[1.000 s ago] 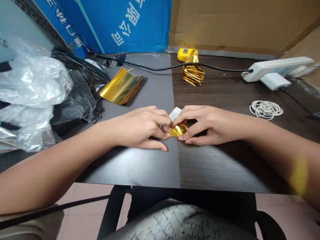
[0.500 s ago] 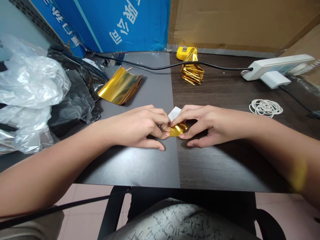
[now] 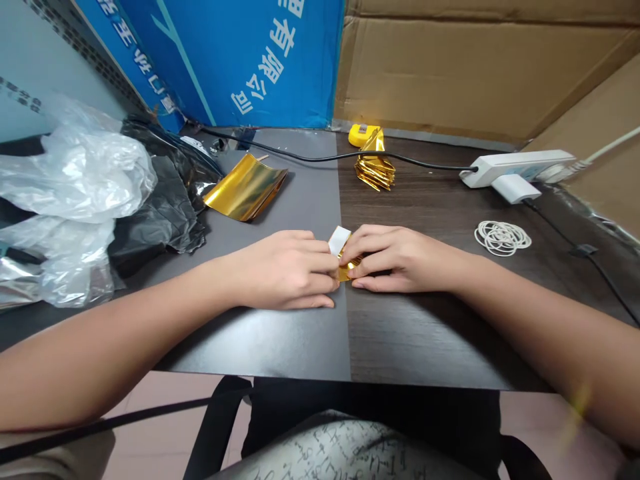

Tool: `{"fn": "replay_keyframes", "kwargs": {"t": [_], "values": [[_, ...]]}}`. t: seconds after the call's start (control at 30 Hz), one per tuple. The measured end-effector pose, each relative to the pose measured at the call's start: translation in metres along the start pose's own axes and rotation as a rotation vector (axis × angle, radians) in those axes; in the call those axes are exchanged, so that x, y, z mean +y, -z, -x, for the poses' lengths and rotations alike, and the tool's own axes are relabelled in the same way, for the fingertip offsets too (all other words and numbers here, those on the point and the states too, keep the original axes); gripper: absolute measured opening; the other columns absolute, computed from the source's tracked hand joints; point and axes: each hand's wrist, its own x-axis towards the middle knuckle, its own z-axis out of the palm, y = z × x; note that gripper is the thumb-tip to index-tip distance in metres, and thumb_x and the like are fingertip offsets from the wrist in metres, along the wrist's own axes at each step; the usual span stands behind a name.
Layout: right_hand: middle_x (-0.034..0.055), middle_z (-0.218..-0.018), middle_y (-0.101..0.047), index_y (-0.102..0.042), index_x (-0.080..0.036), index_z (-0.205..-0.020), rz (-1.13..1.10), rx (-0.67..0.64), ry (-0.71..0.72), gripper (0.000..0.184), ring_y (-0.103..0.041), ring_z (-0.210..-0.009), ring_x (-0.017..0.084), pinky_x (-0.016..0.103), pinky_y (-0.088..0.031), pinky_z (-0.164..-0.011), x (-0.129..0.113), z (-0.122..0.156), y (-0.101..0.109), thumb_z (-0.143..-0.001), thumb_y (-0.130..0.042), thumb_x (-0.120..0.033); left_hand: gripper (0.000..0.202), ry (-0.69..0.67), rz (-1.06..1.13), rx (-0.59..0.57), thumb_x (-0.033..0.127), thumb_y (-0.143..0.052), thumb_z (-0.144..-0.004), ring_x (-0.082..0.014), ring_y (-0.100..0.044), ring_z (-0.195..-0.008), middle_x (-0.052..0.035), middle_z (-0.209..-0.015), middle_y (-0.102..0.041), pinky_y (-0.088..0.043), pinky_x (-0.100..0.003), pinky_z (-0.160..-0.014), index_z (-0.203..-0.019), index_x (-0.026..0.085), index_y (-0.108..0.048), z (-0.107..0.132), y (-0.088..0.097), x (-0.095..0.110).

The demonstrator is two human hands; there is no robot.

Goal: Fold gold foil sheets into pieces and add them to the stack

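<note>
A small folded piece of gold foil paper (image 3: 344, 273) lies on the desk between my hands, its white backing turned up at the far end. My left hand (image 3: 295, 270) presses on its left side with fingers together, covering that part. From the right, the fingertips of my right hand (image 3: 387, 259) pinch and press the foil's other side. Beyond my left hand is a curved stack of gold foil sheets (image 3: 246, 188). Farther back, a bundle of folded gold foil pieces (image 3: 374, 167) sits in front of a yellow object (image 3: 361, 135) like a tape measure.
Clear and black plastic bags (image 3: 100, 173) heap up at the left. A black cable (image 3: 300, 158) crosses the back of the desk to a white power strip (image 3: 525, 162). White rubber bands (image 3: 503, 238) lie at the right. Cardboard (image 3: 430, 73) and a blue box (image 3: 250, 53) stand behind.
The view has shifted slightly. My left hand's fingers have closed together over the foil, and my right hand's fingers have drawn in closer to it. The white-backed end now leans more to the left.
</note>
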Motion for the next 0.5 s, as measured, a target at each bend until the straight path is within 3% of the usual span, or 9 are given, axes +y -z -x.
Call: {"fn": "replay_keyframes", "kwargs": {"t": [0.13,0.23,0.33,0.5], "values": [[0.0088,-0.104,-0.074,-0.072,-0.016,-0.084,0.042,0.034,0.003,0.018,-0.064,-0.1,0.02,0.036,-0.055,-0.089,-0.001,-0.002,-0.005,-0.097,-0.061,-0.021,0.036,0.059,-0.026,0.031,0.05,-0.053,-0.101,-0.0195,-0.063,-0.094,-0.006,-0.097,-0.071,-0.041,-0.033,-0.077,-0.095,0.02,-0.073,0.002,0.001,-0.006],[0.0088,-0.103,-0.074,-0.071,-0.017,-0.09,0.097,0.056,-0.001,0.017,-0.066,-0.1,0.019,0.036,-0.056,-0.089,-0.002,-0.003,-0.009,-0.098,-0.058,-0.022,0.038,0.008,0.044,-0.017,0.053,-0.057,-0.097,-0.019,-0.061,-0.09,-0.0064,-0.094,-0.07,-0.041,-0.033,-0.078,-0.092,0.019,-0.073,0.001,0.003,-0.007],[0.0096,-0.103,-0.074,-0.071,-0.016,-0.098,0.046,0.059,-0.009,0.017,-0.067,-0.102,0.019,0.035,-0.056,-0.091,-0.003,-0.003,-0.011,-0.099,-0.055,-0.022,0.042,-0.032,0.055,-0.03,0.057,-0.059,-0.095,-0.0188,-0.06,-0.085,-0.0067,-0.09,-0.068,-0.041,-0.033,-0.079,-0.088,0.018,-0.072,-0.002,0.003,0.001],[0.0108,-0.105,-0.07,-0.072,-0.014,-0.092,-0.143,-0.019,0.043,0.016,-0.065,-0.105,0.018,0.034,-0.055,-0.094,-0.008,-0.005,-0.012,-0.097,-0.057,-0.018,0.051,-0.108,-0.02,0.015,0.063,-0.055,-0.095,-0.0199,-0.06,-0.083,-0.0059,-0.085,-0.068,-0.041,-0.035,-0.076,-0.078,0.018,-0.07,-0.009,-0.002,0.025]]}}
